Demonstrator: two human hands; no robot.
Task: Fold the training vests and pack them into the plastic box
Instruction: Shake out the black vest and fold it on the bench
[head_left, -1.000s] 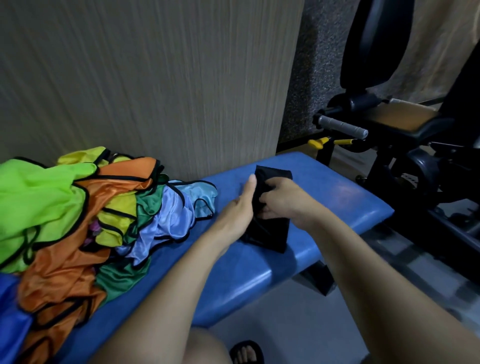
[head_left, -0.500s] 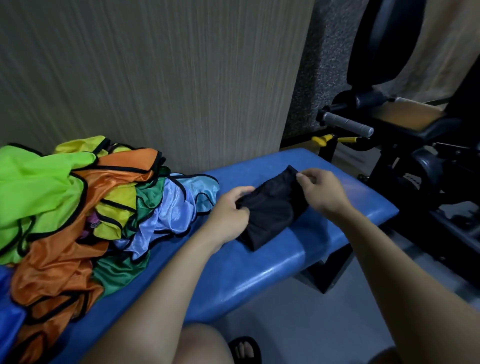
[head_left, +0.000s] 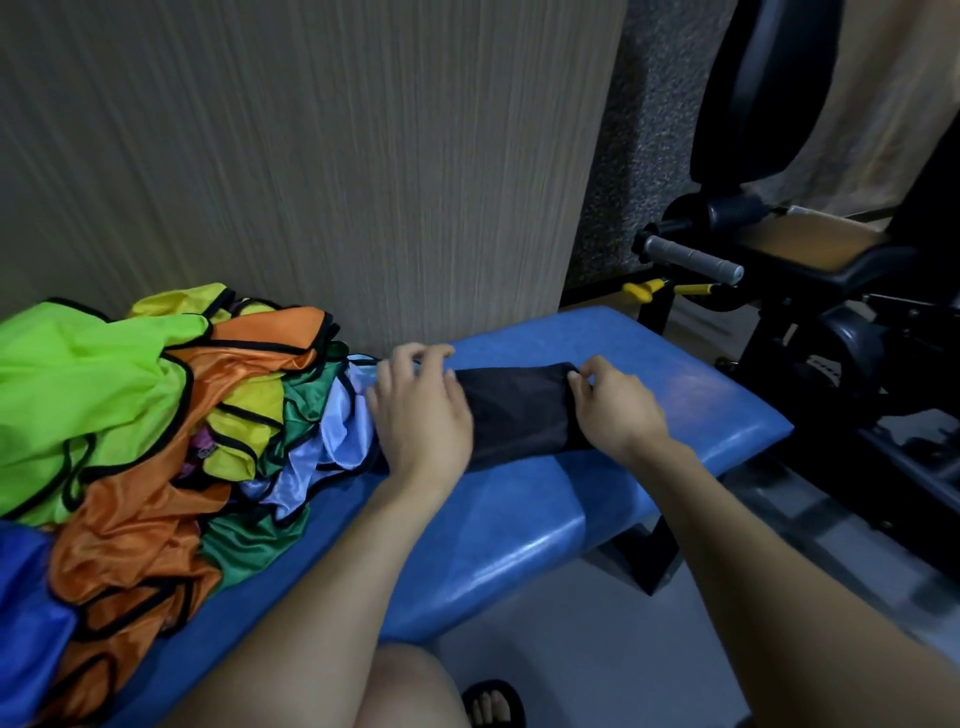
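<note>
Item: black vest (head_left: 519, 410), folded to a narrow band, lying across the blue bench (head_left: 519, 519) at centre. I see my left hand (head_left: 421, 415) pinching its 9 o'clock end, my right hand (head_left: 613, 405) pinching its 3 o'clock end. Outstanding: pile of coloured vests (head_left: 145, 426) at 9 o'clock, unfolded. Plastic box: not in view; I judge most of the task remains.

The left hand (head_left: 421, 415) hid the black vest's (head_left: 519, 410) left end; the vest pile (head_left: 130, 415) ran off the left edge; the wall was blurred.
</note>
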